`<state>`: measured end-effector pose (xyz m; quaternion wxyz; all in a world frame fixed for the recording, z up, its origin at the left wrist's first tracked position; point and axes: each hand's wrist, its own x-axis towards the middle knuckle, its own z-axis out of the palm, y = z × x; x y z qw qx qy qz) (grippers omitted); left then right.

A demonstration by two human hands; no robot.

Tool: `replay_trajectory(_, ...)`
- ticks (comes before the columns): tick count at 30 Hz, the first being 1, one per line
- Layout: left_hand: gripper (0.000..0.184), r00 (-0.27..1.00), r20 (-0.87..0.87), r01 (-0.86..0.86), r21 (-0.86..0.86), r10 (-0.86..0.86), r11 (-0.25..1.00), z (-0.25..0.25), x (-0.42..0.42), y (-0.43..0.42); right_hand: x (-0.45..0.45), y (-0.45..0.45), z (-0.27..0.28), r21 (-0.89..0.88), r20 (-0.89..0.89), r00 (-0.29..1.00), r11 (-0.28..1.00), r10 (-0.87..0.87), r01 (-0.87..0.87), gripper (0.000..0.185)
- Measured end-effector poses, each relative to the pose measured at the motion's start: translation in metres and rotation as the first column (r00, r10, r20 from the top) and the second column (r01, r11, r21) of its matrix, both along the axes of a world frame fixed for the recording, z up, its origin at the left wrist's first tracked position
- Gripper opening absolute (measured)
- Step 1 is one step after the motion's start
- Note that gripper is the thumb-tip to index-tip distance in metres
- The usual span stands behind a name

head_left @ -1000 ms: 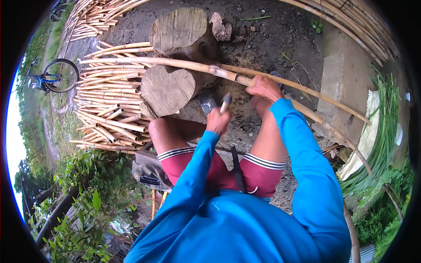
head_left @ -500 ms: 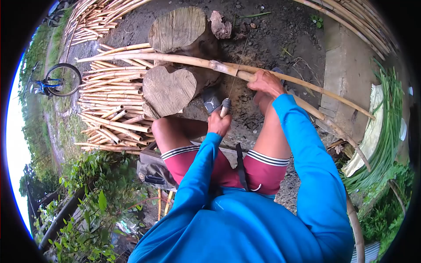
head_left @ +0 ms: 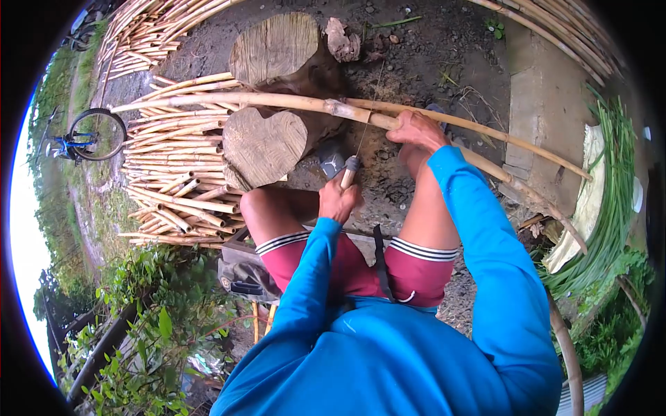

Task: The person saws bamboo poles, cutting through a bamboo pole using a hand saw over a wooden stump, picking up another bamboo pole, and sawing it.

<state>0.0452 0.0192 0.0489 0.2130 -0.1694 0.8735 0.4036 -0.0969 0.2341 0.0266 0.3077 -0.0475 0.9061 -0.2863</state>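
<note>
My left hand (head_left: 338, 200) is wrapped round the handle of a saw (head_left: 351, 168). Its long thin blade shows almost edge-on, teeth not visible, and crosses a thick bamboo pole (head_left: 284, 101) at a pale cut line. Just right of that line, my right hand (head_left: 417, 130) grips the same pole, which runs from the far left to the right side. Behind my right hand passes a thinner bamboo pole (head_left: 517, 141). The thick pole extends over the gap between two cut logs, a nearer log (head_left: 263, 147) and a farther log (head_left: 274, 50).
Stacked bamboo pieces (head_left: 177, 149) lie left of the logs, with another pile (head_left: 142, 45) beyond. A bicycle (head_left: 96, 134) is at far left. On the right are a concrete ledge (head_left: 534, 90), green leaf strips (head_left: 610, 187) and long poles (head_left: 555, 31).
My left hand has drawn the saw slightly back toward my body and left. The pole and my right hand have shifted slightly left in view, with the grip unchanged.
</note>
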Motion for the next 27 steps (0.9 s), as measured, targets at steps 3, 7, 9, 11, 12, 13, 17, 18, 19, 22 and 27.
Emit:
replay_trajectory(3,0.029,0.999,0.006,-0.04,0.084,0.04,0.996,0.035,0.023,-0.004,0.0,0.002,-0.004,-0.035,0.004,1.0,0.999,0.023,-0.023,0.046)
replay_trajectory(7,0.026,1.0,0.002,-0.026,0.031,0.026,0.999,0.026,0.083,-0.025,-0.005,0.01,-0.01,-0.118,0.083,0.997,0.993,0.007,0.003,0.043)
replay_trajectory(9,0.026,0.999,0.031,-0.045,0.023,0.044,0.999,0.025,0.081,-0.026,-0.006,0.012,-0.009,-0.154,0.11,0.994,0.988,-0.002,0.019,0.041)
replay_trajectory(11,0.027,0.999,0.042,-0.028,0.008,0.027,1.0,0.015,0.071,-0.026,-0.001,0.013,-0.007,-0.184,0.138,0.99,0.983,-0.001,0.027,0.04)
replay_trajectory(12,0.027,0.999,0.039,-0.035,0.008,0.035,0.999,0.012,0.061,-0.023,0.002,0.015,-0.011,-0.248,0.112,0.993,0.966,-0.042,0.069,0.04)
replay_trajectory(13,0.028,0.998,-0.009,-0.056,0.046,0.056,0.997,0.009,0.051,-0.018,0.004,0.016,-0.012,-0.314,0.089,0.992,0.943,-0.086,0.11,0.041)
replay_trajectory(17,0.032,0.998,0.035,-0.06,0.067,0.058,0.996,0.005,0.028,-0.006,0.005,0.024,-0.008,-0.444,0.283,0.95,0.861,-0.13,0.25,0.044)
replay_trajectory(18,0.032,0.998,0.035,-0.06,0.07,0.058,0.996,0.004,0.031,-0.005,0.003,0.023,-0.007,-0.387,0.248,0.963,0.901,-0.103,0.197,0.044)
replay_trajectory(19,0.032,0.997,0.008,-0.076,0.073,0.075,0.994,0.004,0.037,-0.006,0.004,0.022,-0.005,-0.327,0.219,0.973,0.934,-0.073,0.144,0.044)
replay_trajectory(22,0.031,0.999,0.037,-0.036,0.011,0.035,0.999,0.021,0.067,-0.017,0.005,0.026,-0.028,-0.399,0.1,0.995,0.916,-0.008,0.048,0.045)
replay_trajectory(27,0.027,0.988,0.145,-0.047,-0.008,0.048,0.999,0.049,0.093,-0.028,0.003,0.003,0.002,-0.051,0.028,0.999,0.998,0.026,-0.024,0.047)
